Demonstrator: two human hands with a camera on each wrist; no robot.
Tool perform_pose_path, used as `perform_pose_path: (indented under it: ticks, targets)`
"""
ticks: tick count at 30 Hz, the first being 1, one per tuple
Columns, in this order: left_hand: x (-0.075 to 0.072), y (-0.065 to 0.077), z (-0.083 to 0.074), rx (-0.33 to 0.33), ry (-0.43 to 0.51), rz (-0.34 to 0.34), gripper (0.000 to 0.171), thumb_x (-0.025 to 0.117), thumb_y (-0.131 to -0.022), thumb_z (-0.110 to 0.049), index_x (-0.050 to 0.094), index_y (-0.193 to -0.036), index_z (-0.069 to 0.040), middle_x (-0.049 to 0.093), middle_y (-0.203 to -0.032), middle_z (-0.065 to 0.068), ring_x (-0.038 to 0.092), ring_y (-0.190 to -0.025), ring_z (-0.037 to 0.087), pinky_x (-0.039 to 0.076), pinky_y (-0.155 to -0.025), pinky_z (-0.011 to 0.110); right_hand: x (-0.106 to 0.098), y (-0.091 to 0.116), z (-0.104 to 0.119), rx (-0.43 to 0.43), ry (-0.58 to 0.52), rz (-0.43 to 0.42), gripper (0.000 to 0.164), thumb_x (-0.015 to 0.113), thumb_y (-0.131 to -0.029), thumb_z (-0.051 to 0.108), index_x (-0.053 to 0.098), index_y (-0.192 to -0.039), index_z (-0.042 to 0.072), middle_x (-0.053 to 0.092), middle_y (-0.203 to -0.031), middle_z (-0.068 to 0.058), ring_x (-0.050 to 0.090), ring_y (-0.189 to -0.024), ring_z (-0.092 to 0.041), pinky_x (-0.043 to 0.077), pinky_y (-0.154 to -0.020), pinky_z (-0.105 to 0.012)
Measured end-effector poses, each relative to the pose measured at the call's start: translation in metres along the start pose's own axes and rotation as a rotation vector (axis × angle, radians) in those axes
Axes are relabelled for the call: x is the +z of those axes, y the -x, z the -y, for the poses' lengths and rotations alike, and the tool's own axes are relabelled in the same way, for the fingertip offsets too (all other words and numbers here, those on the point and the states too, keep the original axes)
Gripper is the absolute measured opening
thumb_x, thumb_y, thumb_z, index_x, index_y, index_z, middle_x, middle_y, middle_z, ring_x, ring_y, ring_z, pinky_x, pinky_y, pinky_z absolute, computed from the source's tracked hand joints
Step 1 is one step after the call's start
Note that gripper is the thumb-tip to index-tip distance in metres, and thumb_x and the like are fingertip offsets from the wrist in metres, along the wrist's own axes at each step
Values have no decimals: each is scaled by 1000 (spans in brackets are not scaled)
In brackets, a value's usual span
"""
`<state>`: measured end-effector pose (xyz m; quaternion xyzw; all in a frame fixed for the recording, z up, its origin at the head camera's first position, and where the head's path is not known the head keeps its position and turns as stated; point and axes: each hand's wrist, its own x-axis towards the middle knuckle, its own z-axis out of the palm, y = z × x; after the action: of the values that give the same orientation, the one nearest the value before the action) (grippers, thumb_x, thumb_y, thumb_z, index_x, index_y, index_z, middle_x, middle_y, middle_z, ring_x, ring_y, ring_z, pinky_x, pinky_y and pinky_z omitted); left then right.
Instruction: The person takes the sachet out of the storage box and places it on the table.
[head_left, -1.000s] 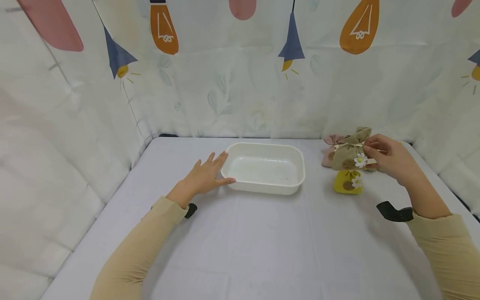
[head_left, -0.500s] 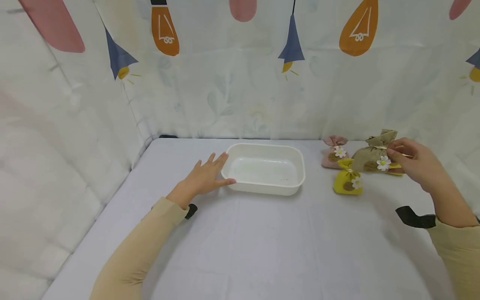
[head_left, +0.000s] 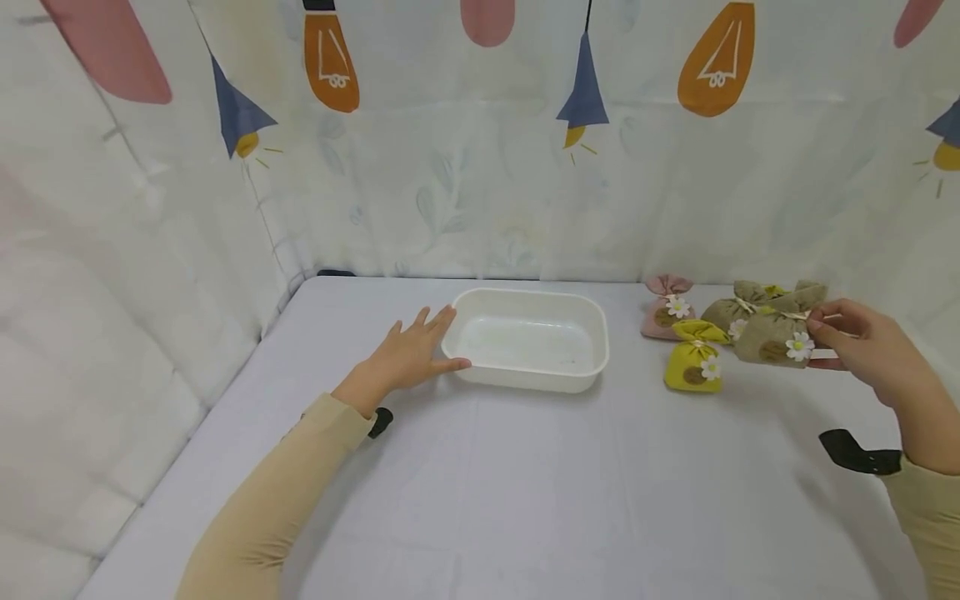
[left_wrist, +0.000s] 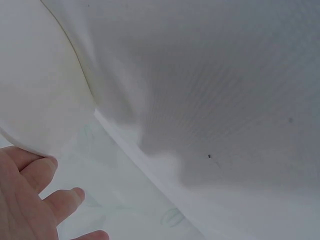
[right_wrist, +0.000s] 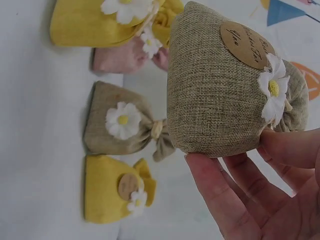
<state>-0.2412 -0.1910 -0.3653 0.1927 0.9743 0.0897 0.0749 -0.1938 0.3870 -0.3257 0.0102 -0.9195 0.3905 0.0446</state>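
Note:
My right hand (head_left: 862, 342) pinches a grey-brown burlap sachet (head_left: 767, 348) by its tied neck, over the right side of the table. In the right wrist view the held burlap sachet (right_wrist: 210, 95) shows a round brown label and a white daisy, with fingers along its side. Behind it sit a second burlap sachet (head_left: 722, 315) and a yellow one (right_wrist: 102, 192), mostly hidden in the head view. A pink sachet (head_left: 660, 323) and another yellow sachet (head_left: 684, 371) stand to the left. My left hand (head_left: 405, 350) rests, fingers spread, at the left rim of a white plastic tub (head_left: 532, 380).
A white cloth covers the table (head_left: 525, 483). White curtains (head_left: 480, 192) printed with lamps and bulbs close off the back and left side. Black straps (head_left: 858, 454) sit at the wrists.
My right hand has carried the burlap sachet rightward and toward me, away from above the pink and yellow sachets, uncovering them and the second burlap one. The left hand stays at the tub.

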Motion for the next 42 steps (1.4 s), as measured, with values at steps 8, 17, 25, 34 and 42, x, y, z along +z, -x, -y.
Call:
perform_pose_path:
  ticks: [8,17,25,34,42]
  targets:
    - [0,-1,1,1,8,0,103,49,-95,-75,7,-167,-14,9,-172,4,5,-157,34,10,-119,67,-2,-2,-16,8,1,35,29,38,-111,11,42,-124,-16,46,-122,-38,50,-77,16,58,-62,-21]
    - [-1,0,0,0,7,3,102,50,-96,-73,6,-167,-13,9,-172,5,4,-157,34,9,-119,67,-2,-4,-33,-15,-17,107,22,43,-108,4,45,-114,-17,58,-99,-2,56,-77,9,59,-63,-24]
    - [0,1,0,-1,7,13,103,49,-96,-74,5,-167,-13,7,-172,5,3,-157,34,8,-119,67,-3,-4,-41,-2,11,175,23,42,-109,2,45,-116,-20,60,-102,-7,54,-80,11,59,-66,-24]
    - [1,0,1,3,6,2,103,48,-95,-75,6,-167,-13,8,-172,5,4,-157,33,9,-119,67,-5,-6,-52,18,-24,230,21,42,-108,1,48,-111,-19,62,-101,-6,56,-81,8,60,-68,-28]
    - [0,1,0,6,10,-1,103,49,-96,-73,6,-167,-12,9,-172,5,5,-156,35,10,-119,68,-5,-9,-58,23,-83,275,17,44,-107,0,53,-106,-13,59,-99,5,60,-82,5,61,-70,-29]
